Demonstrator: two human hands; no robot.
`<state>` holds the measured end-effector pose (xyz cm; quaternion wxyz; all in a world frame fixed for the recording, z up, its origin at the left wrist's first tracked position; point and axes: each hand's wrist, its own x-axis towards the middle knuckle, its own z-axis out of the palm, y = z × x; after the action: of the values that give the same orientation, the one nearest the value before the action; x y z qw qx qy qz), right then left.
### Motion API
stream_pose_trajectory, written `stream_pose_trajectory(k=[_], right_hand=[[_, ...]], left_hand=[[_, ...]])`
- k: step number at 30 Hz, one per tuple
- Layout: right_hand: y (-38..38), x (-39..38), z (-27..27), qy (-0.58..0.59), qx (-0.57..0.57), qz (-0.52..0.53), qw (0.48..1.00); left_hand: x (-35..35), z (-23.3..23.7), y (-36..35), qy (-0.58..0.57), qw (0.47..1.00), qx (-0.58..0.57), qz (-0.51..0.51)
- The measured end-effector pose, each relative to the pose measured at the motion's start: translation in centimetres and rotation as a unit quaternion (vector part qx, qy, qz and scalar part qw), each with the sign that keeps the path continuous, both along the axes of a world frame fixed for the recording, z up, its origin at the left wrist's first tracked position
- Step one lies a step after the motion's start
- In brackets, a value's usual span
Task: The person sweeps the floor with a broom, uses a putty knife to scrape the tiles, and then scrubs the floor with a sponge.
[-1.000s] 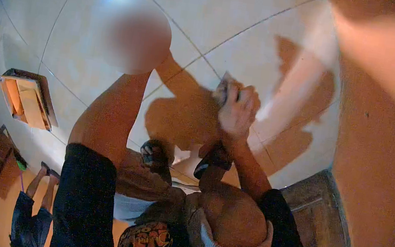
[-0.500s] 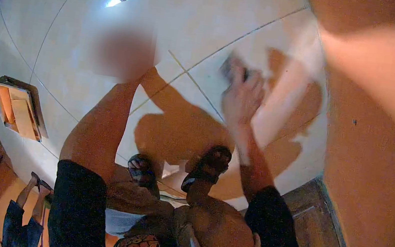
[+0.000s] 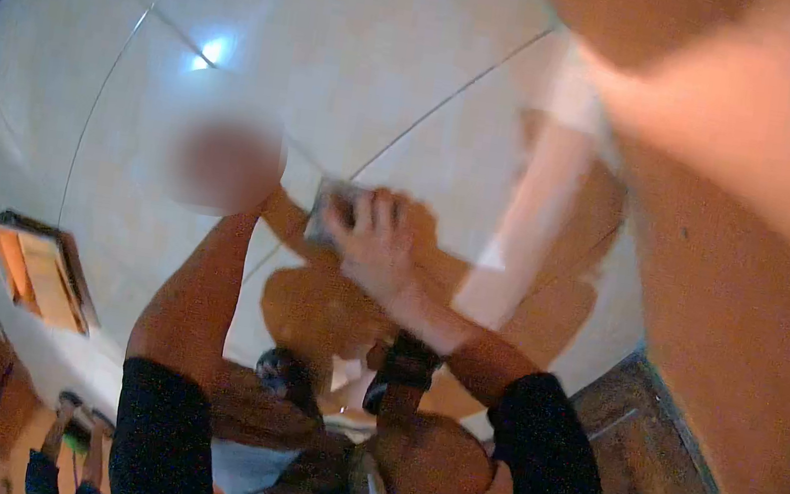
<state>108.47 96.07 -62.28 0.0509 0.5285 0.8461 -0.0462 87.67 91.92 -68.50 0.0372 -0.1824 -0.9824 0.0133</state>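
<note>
My right hand [image 3: 380,245] is closed over a small grey pad [image 3: 321,227], which looks like a folded rag or sponge. It presses the pad on the pale tiled floor [image 3: 455,33], near a corner where grout lines meet. To its left, my left hand [image 3: 225,164] is at the end of a stretched arm, low over or on the tiles. A blur covers that hand, so its fingers and anything in them are hidden.
An orange wall [image 3: 747,256] runs along the right, with a wooden door or panel [image 3: 667,467] at lower right. A frame-like box [image 3: 43,273] lies at left. My sandalled feet [image 3: 404,365] are below my hands. Another person's legs [image 3: 74,445] show at lower left.
My right hand has swept left and toward me with the grey pad, from near the wall to beside my left hand. The view has shifted slightly.
</note>
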Motion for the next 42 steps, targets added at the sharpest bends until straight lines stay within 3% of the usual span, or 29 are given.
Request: stream_pose_trajectory(k=[3, 5, 8, 11, 13, 16, 19, 20, 23, 24, 25, 27, 30, 33, 34, 36, 38, 41, 42], right_hand=[[2.5, 1.3, -1.3, 0.013, 0.092, 0.024, 0.995], [0.9, 2.3, -0.5, -0.030, 0.034, 0.050, 0.998], [5.0, 3.3, 2.4, -0.096, 0.023, 0.075, 0.992], [0.1, 3.0, 0.7, -0.049, 0.023, 0.069, 0.996], [0.8, 4.2, 0.2, -0.028, -0.027, 0.046, 0.998], [9.5, 6.8, 0.3, -0.054, -0.053, -0.062, 0.995], [6.5, 5.1, 0.0, -0.111, 0.039, -0.029, 0.993], [4.5, 4.4, -0.1, -0.111, 0.086, -0.008, 0.990], [2.8, 7.0, -2.0, -0.044, 0.162, 0.077, 0.983], [7.6, 7.8, 0.1, -0.002, 0.009, -0.052, 0.999], [11.8, 8.2, 1.4, 0.034, -0.156, -0.183, 0.970], [10.7, 8.6, -0.4, -0.009, -0.163, -0.223, 0.961], [3.8, 7.8, -2.9, 0.006, 0.097, -0.044, 0.994], [6.9, 9.1, -3.0, -0.042, 0.047, -0.021, 0.998], [11.6, 9.5, -2.1, 0.026, -0.048, -0.120, 0.991], [14.4, 8.7, -3.5, -0.029, -0.111, -0.225, 0.968], [12.3, 7.0, -3.4, -0.001, 0.048, -0.150, 0.987], [6.9, 7.0, -3.3, 0.075, 0.115, 0.009, 0.990], [7.5, 7.6, -3.5, 0.079, 0.097, -0.012, 0.992]], left_hand=[[0.5, -0.1, 0.8, 0.021, 1.000, 0.003, 0.011], [0.5, 0.2, -1.1, 0.029, 0.999, -0.022, 0.008], [0.0, -0.4, -0.8, 0.044, 0.999, -0.029, 0.015], [0.0, 0.2, -0.9, 0.008, 1.000, -0.011, 0.022], [0.2, -0.2, -0.9, 0.048, 0.999, 0.005, 0.004], [-0.7, -1.9, -1.4, 0.059, 0.998, -0.014, 0.008], [-0.6, -1.0, -0.8, 0.024, 0.999, -0.037, 0.018], [-0.5, -1.2, -1.0, 0.063, 0.998, 0.008, 0.000], [-0.5, -0.6, -1.6, 0.034, 0.999, 0.027, 0.014], [-0.5, -0.4, -1.3, 0.048, 0.998, 0.026, 0.015], [-0.5, -0.9, -1.1, 0.058, 0.998, 0.013, 0.012], [-0.2, -0.9, -2.0, 0.065, 0.998, 0.000, -0.007], [-0.3, -0.8, -2.2, 0.063, 0.998, -0.006, -0.001], [-0.7, -0.4, -2.1, 0.028, 0.999, 0.006, 0.012], [-0.5, -1.4, -2.3, 0.099, 0.995, 0.008, -0.008], [-0.3, -0.9, -2.5, 0.064, 0.998, -0.029, 0.004], [-0.3, -0.8, -2.1, 0.068, 0.998, -0.011, 0.002], [-0.3, -0.3, -1.9, 0.034, 0.999, 0.005, 0.007], [-0.2, -0.4, -1.8, 0.061, 0.998, 0.008, -0.009]])
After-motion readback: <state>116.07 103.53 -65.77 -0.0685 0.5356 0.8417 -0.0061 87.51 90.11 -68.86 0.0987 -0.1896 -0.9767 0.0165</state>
